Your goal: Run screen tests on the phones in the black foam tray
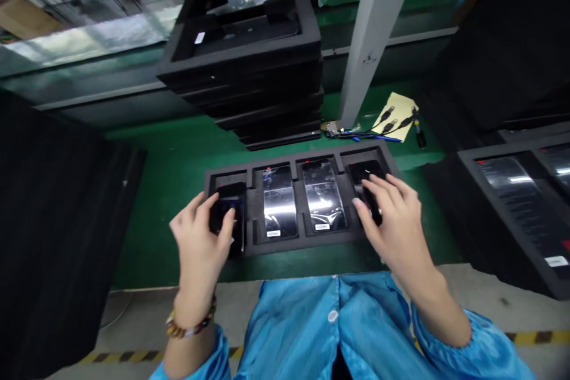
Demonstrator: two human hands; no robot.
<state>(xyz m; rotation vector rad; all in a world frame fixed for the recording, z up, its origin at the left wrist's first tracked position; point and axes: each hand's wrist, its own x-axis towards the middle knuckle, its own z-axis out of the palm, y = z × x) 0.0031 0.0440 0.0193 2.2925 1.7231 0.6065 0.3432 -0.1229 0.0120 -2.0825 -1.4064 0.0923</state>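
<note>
Black foam tray (231, 175) sat mid-frame on the green table (178, 160), four slots, a phone in each. Left hand (202, 240) was curled around the phone (229, 214) in the leftmost slot, thumb over its screen. Right hand (392, 214) had fingers spread loosely on the rightmost phone (363, 175), no real grip that I could see. Looked like the lifting-out stage; next would need a firm pinch on the edges. The two wrapped phones (279, 205) between them lay untouched.
</note>
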